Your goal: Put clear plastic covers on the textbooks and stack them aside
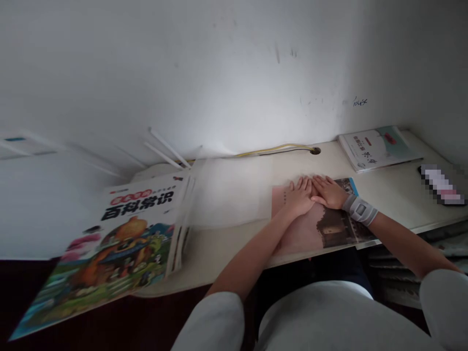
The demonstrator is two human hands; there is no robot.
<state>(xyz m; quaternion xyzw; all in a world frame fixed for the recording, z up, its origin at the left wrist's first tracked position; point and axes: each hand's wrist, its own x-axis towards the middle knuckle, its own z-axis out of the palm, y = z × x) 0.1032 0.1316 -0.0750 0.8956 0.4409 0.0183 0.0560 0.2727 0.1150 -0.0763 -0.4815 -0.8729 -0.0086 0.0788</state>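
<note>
The left hand [300, 197] and right hand [329, 192] are lying flat, fingers together, side by side and touching, pressing on the pink-covered book [329, 231] at the desk's [226, 258] front edge, apparently keeping it flat; a picture book [120, 243] is overhanging the left edge.

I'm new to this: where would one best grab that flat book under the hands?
Likely its near edge, from the person's side. The book lies flat on the desk, that edge at the desk's front, so fingers could slip under. The left hand and right hand lie open on top.
</note>
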